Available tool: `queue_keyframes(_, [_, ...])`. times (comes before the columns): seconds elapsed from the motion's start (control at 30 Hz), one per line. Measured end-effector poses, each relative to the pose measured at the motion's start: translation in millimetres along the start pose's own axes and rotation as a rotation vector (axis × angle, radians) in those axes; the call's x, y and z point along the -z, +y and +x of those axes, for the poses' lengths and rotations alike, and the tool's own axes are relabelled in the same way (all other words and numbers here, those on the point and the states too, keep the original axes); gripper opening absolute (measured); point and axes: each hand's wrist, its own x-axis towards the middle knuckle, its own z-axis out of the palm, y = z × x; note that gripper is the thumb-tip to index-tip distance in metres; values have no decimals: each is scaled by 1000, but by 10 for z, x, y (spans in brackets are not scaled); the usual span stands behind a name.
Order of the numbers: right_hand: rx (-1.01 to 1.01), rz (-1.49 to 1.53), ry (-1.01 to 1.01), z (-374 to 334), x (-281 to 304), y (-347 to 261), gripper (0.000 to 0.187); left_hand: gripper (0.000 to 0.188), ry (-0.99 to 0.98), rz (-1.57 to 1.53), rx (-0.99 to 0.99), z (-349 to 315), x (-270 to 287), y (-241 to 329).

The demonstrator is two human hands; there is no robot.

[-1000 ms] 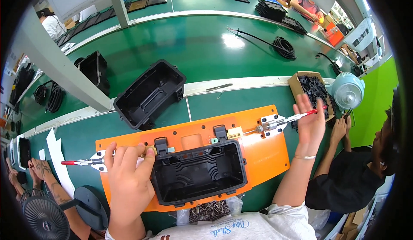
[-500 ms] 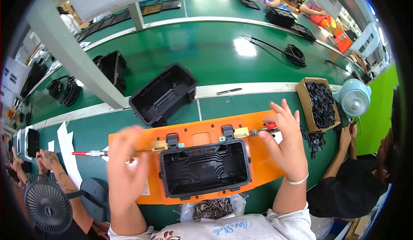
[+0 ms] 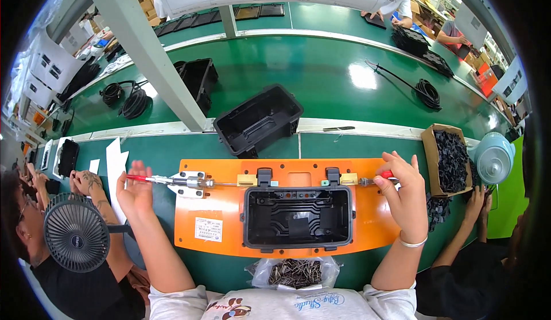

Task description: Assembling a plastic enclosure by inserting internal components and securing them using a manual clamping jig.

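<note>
An orange fixture plate (image 3: 206, 211) lies on the bench before me, with a black plastic box (image 3: 298, 239), open side up, on it. Two black latches, the left latch (image 3: 264, 177) and the right latch (image 3: 330, 176), stand at its far edge beside brass-coloured blocks. My left hand (image 3: 136, 198) is at the left, palm up with fingers stretched, against the red handle (image 3: 139, 178) of the left toggle clamp (image 3: 186, 182). At the right end, my right hand (image 3: 406, 196) has thumb and forefinger around the red handle (image 3: 387, 174) of the right clamp.
A second black box (image 3: 258, 119) sits beyond the plate. To the right stand a carton (image 3: 430, 159) of small black parts and a light-blue fan (image 3: 495, 158). A bag of metal pins (image 3: 295, 273) lies close to me. Co-workers sit on both sides; a dark fan (image 3: 77, 232) is at left.
My left hand has moved left, off the fixture's left end to the left clamp's red handle. My right hand stays at the right handle. The whole view has shifted.
</note>
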Motion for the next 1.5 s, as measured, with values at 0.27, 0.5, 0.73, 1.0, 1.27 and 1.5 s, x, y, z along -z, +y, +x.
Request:
queue_keyframes(0.27, [41,-76,42,-2,-36,-8,17,11,-658,1107,-779,-1200,-628,-668])
queue_keyframes(0.5, [76,-112,66,-15,-102,70,28,12,-1025,1678,-1037,-1341,-514,-996])
queue_keyframes(0.73, [-155,252,788,23,306,317,32,27,-490,1249,-1165,-881,-556,-363])
queue_keyframes(1.0, [-375,-31,802,-158,555,744,29,34,-462,2118,-1461,800,239,673])
queue_keyframes(1.27, [-81,-158,-203,-138,38,-83,53,36,-1122,1952,-596,-1546,-569,-822])
queue_keyframes(1.5, [-68,-214,-328,-170,-251,-321,45,42,-1259,2235,-684,-1747,-638,-1128])
